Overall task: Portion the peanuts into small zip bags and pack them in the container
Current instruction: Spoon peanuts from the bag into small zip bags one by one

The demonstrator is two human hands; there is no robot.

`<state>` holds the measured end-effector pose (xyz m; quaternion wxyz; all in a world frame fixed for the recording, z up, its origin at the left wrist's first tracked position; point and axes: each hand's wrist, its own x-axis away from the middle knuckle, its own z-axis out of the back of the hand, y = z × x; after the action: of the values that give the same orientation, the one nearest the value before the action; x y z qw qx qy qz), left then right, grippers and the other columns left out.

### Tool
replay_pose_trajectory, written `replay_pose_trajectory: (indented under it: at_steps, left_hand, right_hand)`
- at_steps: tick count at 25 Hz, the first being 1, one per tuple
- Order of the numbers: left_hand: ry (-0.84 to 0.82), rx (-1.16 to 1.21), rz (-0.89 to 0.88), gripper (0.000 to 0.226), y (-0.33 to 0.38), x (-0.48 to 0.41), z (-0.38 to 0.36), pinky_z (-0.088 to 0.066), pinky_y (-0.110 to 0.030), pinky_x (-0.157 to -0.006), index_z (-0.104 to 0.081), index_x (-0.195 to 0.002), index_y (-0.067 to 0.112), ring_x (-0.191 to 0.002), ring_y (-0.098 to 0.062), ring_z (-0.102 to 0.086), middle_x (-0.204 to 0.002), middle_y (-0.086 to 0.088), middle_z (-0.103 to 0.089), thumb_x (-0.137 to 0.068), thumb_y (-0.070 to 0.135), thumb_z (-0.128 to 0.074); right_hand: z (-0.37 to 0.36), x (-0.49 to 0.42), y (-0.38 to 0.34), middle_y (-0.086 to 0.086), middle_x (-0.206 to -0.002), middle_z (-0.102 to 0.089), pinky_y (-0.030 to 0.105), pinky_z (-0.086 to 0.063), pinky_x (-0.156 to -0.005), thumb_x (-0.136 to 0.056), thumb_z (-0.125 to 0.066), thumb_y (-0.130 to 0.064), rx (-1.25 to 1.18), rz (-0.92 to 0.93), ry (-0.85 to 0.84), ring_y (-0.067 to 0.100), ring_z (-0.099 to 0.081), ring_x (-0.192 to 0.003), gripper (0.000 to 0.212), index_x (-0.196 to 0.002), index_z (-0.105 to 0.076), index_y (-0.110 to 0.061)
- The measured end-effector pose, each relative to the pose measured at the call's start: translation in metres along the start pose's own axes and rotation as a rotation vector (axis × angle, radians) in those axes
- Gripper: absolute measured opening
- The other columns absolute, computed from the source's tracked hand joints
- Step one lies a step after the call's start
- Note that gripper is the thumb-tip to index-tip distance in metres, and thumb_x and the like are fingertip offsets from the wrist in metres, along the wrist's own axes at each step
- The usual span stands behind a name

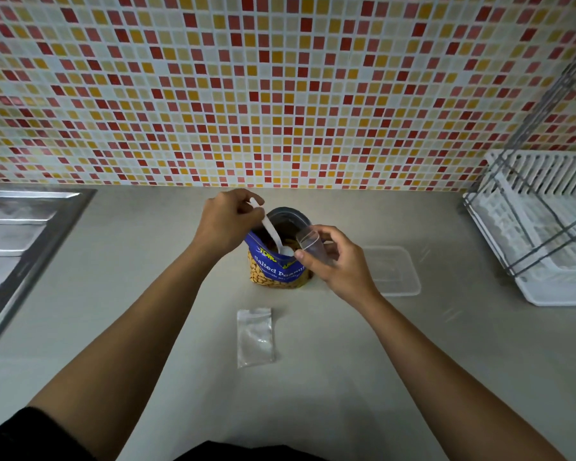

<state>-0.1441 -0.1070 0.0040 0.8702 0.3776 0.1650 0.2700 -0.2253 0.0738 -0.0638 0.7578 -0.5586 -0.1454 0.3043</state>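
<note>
An open blue bag of salted peanuts (276,271) stands upright on the counter. My left hand (225,222) grips a white plastic spoon (272,232) whose bowl dips into the bag's mouth. Just right of the bag's opening, my right hand (338,261) holds a small clear plastic cup (310,242), tilted toward the bag. Several small clear zip bags (255,337) lie flat in a stack on the counter in front of the peanut bag. A clear rectangular plastic container (398,272) sits to the right, partly behind my right hand.
A white dish rack with a metal frame (542,227) fills the right side. A steel sink drainboard (17,234) lies at the left. A mosaic tiled wall (280,94) rises behind the grey counter (147,261).
</note>
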Motion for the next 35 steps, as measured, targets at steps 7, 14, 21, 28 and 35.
replay_pose_trajectory:
  at_steps: [7,14,21,28,35]
  left_hand:
    - [-0.036,-0.478,-0.173,0.028,-0.016,-0.006,-0.014,-0.033,-0.041,-0.089,-0.063,-0.109,0.019,-0.107,-0.024,-0.048,-0.099,-0.005,-0.067,-0.095,0.034,-0.045]
    - [0.067,-0.399,0.112,0.028,-0.013,-0.003,-0.028,-0.028,-0.043,-0.091,-0.066,-0.103,0.018,-0.114,-0.023,-0.043,-0.090,-0.003,-0.054,-0.093,0.023,-0.041]
    - [0.092,-0.289,0.204,0.027,-0.014,-0.004,-0.029,-0.027,-0.045,-0.090,-0.069,-0.096,0.019,-0.114,-0.021,-0.041,-0.098,-0.003,-0.062,-0.090,0.020,-0.042]
    - [0.059,-0.188,0.253,0.028,-0.015,-0.010,-0.030,-0.029,-0.047,-0.094,-0.069,-0.098,0.019,-0.116,-0.023,-0.044,-0.108,-0.004,-0.064,-0.092,0.020,-0.042]
    - [0.099,-0.005,0.323,0.020,-0.012,-0.012,-0.029,-0.041,-0.055,-0.095,-0.061,-0.076,0.029,-0.107,-0.026,-0.053,-0.097,-0.003,-0.065,-0.091,0.025,-0.048]
  right_hand:
    - [0.004,-0.007,0.003,-0.010,-0.104,-0.066,0.019,-0.054,-0.071,-0.076,-0.073,-0.034,-0.058,-0.031,0.001,0.010,-0.063,-0.095,0.042,-0.113,-0.058,-0.023]
    - [0.006,-0.008,0.005,-0.008,-0.108,-0.066,0.024,-0.056,-0.078,-0.074,-0.074,-0.041,-0.033,-0.040,-0.002,0.009,-0.063,-0.099,0.045,-0.114,-0.057,-0.026]
    - [0.005,-0.007,0.004,-0.008,-0.109,-0.066,0.024,-0.055,-0.080,-0.074,-0.073,-0.041,-0.013,-0.038,-0.016,0.008,-0.063,-0.100,0.047,-0.115,-0.057,-0.025]
    - [0.008,-0.006,0.003,-0.009,-0.109,-0.066,0.024,-0.055,-0.080,-0.075,-0.074,-0.039,-0.003,-0.040,-0.044,0.008,-0.062,-0.099,0.048,-0.116,-0.056,-0.024]
    - [0.009,-0.007,0.002,-0.010,-0.109,-0.066,0.023,-0.055,-0.079,-0.073,-0.075,-0.039,0.008,-0.050,-0.041,0.007,-0.062,-0.098,0.049,-0.117,-0.057,-0.026]
